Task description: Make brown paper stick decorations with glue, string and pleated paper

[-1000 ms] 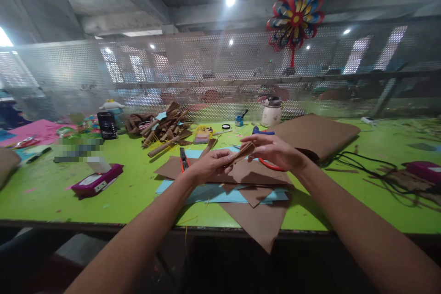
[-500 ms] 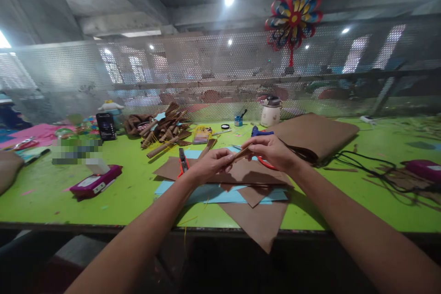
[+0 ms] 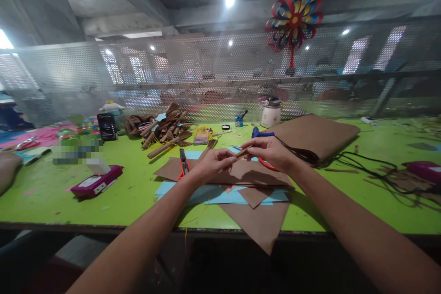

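Note:
Between my two hands is a small narrow piece of brown paper [image 3: 243, 152], rolled or folded. My left hand [image 3: 217, 164] pinches its near left end, and my right hand [image 3: 269, 150] grips the other end. Both are held above a stack of brown paper sheets [image 3: 248, 173] and light blue paper [image 3: 203, 194]. A tool with red-orange handles [image 3: 183, 165] lies by my left wrist. Just behind my right hand is a blue glue gun [image 3: 261, 132]. A red scissor-like handle [image 3: 267, 164] shows partly under that hand.
Brown paper rolls [image 3: 167, 131] are heaped at the back left, beside a phone [image 3: 107, 126]. A tissue pack [image 3: 97, 183] lies on the left. Behind stand a small blue jar [image 3: 239, 121] and a white jug [image 3: 271, 114]. Folded brown paper [image 3: 319, 135] and black cable [image 3: 365, 161] are on the right.
The fingers of my left hand have shifted slightly along the small brown paper piece. Both hands stay in nearly the same place; the other things have not moved.

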### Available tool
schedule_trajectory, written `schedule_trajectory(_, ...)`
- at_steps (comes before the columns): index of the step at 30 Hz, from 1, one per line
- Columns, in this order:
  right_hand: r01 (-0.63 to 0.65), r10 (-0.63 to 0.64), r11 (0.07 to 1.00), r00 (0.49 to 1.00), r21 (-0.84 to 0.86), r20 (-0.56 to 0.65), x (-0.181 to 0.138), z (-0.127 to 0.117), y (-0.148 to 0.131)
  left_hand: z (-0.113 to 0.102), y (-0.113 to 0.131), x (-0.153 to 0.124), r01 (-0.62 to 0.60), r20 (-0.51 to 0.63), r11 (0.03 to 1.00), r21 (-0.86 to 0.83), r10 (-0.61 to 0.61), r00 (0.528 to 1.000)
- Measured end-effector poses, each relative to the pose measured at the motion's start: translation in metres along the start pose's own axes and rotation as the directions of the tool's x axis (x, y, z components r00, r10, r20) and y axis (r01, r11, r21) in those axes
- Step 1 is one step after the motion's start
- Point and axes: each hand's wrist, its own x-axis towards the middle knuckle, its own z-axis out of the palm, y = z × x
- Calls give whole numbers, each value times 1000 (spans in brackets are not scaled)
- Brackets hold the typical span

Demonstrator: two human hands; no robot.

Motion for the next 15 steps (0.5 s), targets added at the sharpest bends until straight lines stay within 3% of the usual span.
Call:
schedule_trajectory(6,5,-9,998,998,70,61,0,-4,2,-1,1,-2,40,22,999,16,-40,999)
schedule_trajectory(15,-18,14,994,999,108,39,1,-6,4,-1,6,-3,53,38,998,17,-54,998)
